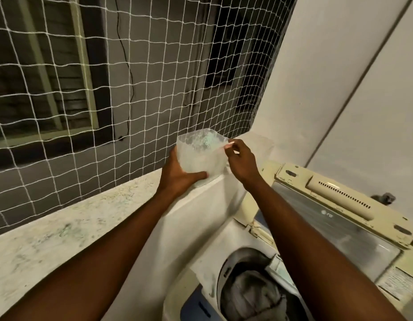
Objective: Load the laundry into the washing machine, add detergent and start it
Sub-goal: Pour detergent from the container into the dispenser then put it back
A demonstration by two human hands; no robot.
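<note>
Left grip (177,174) cups detergent bag (198,156); right grip (241,161) pinches rim; ledge (62,228), netting (154,77).

A white net (154,66) spans dark windows (38,72) above a speckled ledge (62,228), beside a pale wall (340,77).

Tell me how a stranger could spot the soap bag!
Find the open washing machine at the bottom, look up to the speckled ledge under the white net. Near its far end the left hand and right hand hold a bag. Unlike everything nearby, it's soft clear plastic with pale powder inside.
</note>
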